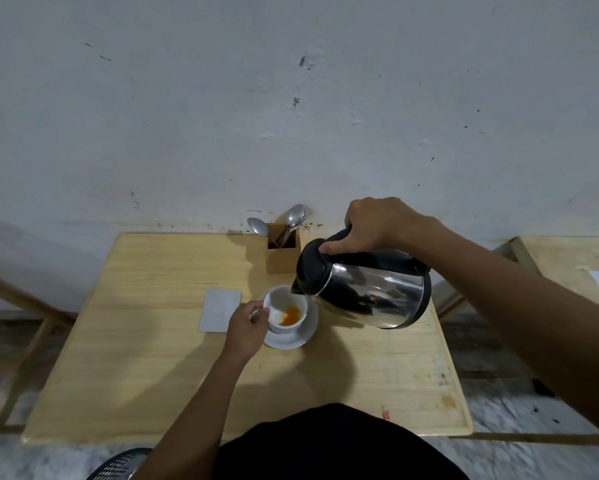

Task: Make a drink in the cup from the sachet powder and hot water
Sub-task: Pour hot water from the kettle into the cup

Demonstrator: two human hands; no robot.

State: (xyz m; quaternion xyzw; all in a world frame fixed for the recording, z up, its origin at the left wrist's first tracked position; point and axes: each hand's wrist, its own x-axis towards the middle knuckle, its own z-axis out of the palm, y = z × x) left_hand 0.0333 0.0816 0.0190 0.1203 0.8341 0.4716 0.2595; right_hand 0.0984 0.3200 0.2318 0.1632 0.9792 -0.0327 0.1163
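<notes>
Near the middle of the wooden table (152, 358), a little toward its far edge, the pour is under way. The right hand (377, 225) has its fingers wrapped tight round the black handle of the steel kettle (367, 292), which is tipped so its spout hangs just over the right rim of the cup (286, 311). The cup stands on its saucer (306, 332) and holds white powder with an orange patch where it seems to be wetting. The left hand (246, 327) steadies the cup at its left side, fingertips pinched on what looks like the handle, though a small metal thing may be in that pinch; I cannot tell which.

To do this well, I would keep the tilt shallow and the stream thin, aim it at the powder rather than the wall, hold the spout low to avoid splashing, and stop short of the rim so stirring stays clean.

Count: one table, one kettle, one wooden holder (283, 252) at the far edge, one saucer, one pale flat sachet (220, 315) just left of the cup, one cup, and at least two spoons (294, 216) standing in the holder.
</notes>
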